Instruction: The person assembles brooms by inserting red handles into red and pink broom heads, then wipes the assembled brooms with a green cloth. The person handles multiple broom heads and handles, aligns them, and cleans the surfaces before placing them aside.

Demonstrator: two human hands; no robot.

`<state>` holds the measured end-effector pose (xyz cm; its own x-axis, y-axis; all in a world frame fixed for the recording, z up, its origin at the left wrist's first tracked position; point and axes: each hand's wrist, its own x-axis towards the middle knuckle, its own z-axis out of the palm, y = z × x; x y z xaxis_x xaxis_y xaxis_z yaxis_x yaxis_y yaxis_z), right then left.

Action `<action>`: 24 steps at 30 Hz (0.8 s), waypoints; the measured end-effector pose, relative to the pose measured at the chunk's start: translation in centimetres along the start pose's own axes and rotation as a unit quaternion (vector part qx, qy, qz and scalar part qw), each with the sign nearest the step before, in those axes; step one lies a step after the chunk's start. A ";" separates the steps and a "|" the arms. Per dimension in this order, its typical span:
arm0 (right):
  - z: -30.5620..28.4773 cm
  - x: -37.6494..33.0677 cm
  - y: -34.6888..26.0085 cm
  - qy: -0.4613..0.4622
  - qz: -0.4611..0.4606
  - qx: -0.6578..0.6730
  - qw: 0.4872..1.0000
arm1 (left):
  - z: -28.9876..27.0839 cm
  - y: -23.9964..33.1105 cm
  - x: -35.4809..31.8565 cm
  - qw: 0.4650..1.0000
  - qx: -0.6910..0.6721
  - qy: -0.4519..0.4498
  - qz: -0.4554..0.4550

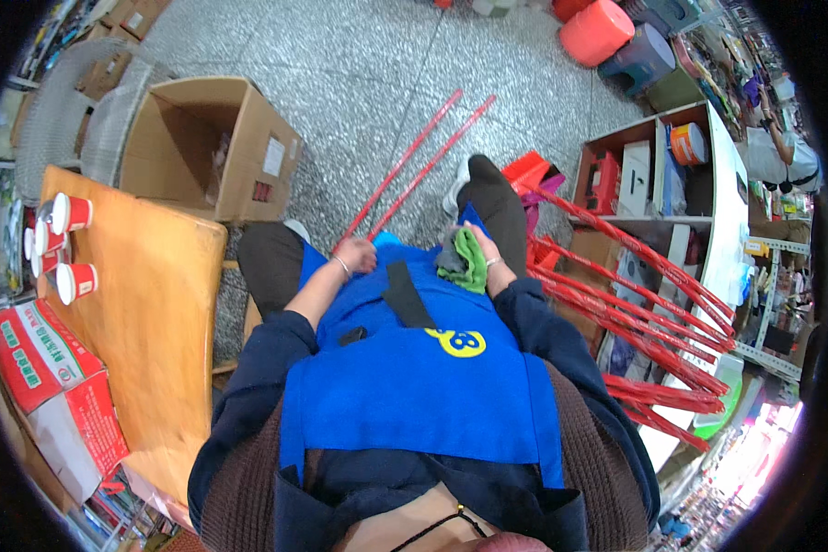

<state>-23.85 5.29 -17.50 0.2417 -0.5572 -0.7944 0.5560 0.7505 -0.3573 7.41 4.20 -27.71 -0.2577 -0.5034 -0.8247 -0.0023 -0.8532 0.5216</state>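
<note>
My left hand (357, 257) is closed at the near ends of two red poles (405, 167), which slant away over the floor. Its fingers appear curled round a pole end, partly hidden by the hand itself. A small bright blue piece (385, 238) shows just beyond that hand. In my right hand (489, 247) is a bunched green and grey cloth (464, 261), gripped above my right thigh. A blue apron (414, 386) covers my lap and chest.
Several red plastic-wrapped poles (649, 317) lean at my right, by a white shelf unit (722, 156). On the left stand a wooden table (147, 340) with paper cups (76, 282), an open cardboard box (260, 152) and a red-and-white carton (46, 354). Stools (598, 33) stand far right.
</note>
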 end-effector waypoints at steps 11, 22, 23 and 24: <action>-4.4 4.7 1.4 -0.056 -0.009 -0.037 0.998 | 0.0 3.0 -6.6 0.989 -0.019 0.100 0.106; -5.9 9.4 1.2 -0.047 -0.019 -0.011 0.999 | 2.6 10.0 -29.8 0.700 0.322 0.372 0.517; -6.2 9.2 1.1 -0.115 -0.010 0.000 0.993 | 2.1 10.9 -31.4 0.627 0.387 0.401 0.544; -6.3 9.1 1.0 -0.103 -0.003 -0.009 0.995 | 1.3 11.7 -32.8 0.550 0.447 0.430 0.559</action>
<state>-26.06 3.18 -28.18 0.3975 -0.6205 -0.6760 0.5439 0.7527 -0.3711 14.57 10.94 5.74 -0.0302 -0.8521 0.5225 -0.8804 0.2702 0.3896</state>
